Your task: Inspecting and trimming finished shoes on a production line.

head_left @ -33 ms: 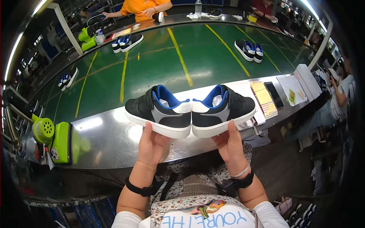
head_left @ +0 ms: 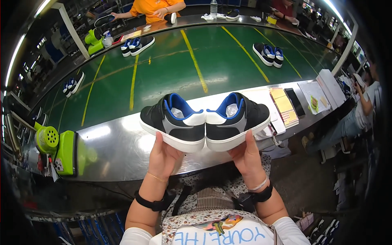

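Above the tabletop point(head_left: 116, 153), the hands point(head_left: 163, 160) hold two shoes point(head_left: 177, 131) heel to heel. On its left end stands a device point(head_left: 65, 153); on its right lie a notepad point(head_left: 282, 105) and phone point(head_left: 295, 102). Beyond it, a belt point(head_left: 163, 75) bears shoe pairs point(head_left: 264, 54).

A green device point(head_left: 65, 152) stands on the bench point(head_left: 116, 157).

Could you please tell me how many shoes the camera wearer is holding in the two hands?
2. One black shoe is in the left hand; the other black shoe is in the right hand, heel to heel. Both are plainly visible.
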Demonstrator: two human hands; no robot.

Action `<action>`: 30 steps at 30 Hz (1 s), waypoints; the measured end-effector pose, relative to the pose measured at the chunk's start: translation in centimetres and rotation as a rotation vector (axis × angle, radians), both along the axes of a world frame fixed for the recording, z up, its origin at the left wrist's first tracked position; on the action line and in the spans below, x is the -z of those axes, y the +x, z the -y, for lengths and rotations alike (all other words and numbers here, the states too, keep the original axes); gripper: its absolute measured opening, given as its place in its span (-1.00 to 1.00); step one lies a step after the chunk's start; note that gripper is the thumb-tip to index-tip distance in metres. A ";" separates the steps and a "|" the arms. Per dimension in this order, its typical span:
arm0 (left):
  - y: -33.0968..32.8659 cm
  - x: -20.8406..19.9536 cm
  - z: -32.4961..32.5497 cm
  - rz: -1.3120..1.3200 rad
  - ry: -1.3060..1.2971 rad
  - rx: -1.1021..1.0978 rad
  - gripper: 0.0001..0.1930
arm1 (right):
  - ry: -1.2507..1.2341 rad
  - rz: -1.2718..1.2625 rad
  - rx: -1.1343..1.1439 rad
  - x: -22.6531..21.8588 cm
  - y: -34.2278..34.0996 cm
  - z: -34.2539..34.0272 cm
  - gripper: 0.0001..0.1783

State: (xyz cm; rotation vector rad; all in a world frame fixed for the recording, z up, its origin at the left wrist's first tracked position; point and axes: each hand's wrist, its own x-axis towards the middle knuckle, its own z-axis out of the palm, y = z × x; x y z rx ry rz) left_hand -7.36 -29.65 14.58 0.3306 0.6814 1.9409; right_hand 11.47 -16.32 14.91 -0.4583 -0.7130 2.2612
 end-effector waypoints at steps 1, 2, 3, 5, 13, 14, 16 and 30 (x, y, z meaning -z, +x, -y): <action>-0.1 0.5 0.2 0.149 0.084 0.081 -0.42 | -0.002 -0.001 -0.003 0.6 0.1 0.0 -0.59; 0.0 1.3 0.4 0.201 0.131 0.125 -0.41 | -0.028 0.025 -0.087 1.6 0.2 0.0 -0.43; 0.1 2.1 0.7 0.253 0.178 0.168 -0.41 | -0.055 0.051 -0.173 2.2 0.2 0.1 -0.28; 0.1 3.4 0.9 0.269 0.166 0.209 -0.43 | -0.053 0.018 -0.236 2.7 -0.3 0.3 -0.26; 0.0 6.3 1.1 0.337 0.015 0.213 -0.54 | -0.086 -0.055 -0.366 5.2 -1.0 -0.6 -0.35; 0.1 6.5 1.0 0.352 -0.059 0.166 -0.56 | -0.098 -0.056 -0.390 5.4 -1.0 -0.8 -0.37; 0.3 6.4 0.7 0.331 -0.150 0.100 -0.60 | -0.106 -0.044 -0.400 5.9 -1.1 -1.0 -0.38; 0.1 5.1 0.0 0.089 -0.295 0.061 -0.60 | -0.148 0.002 -0.360 6.4 -0.9 -1.3 -0.45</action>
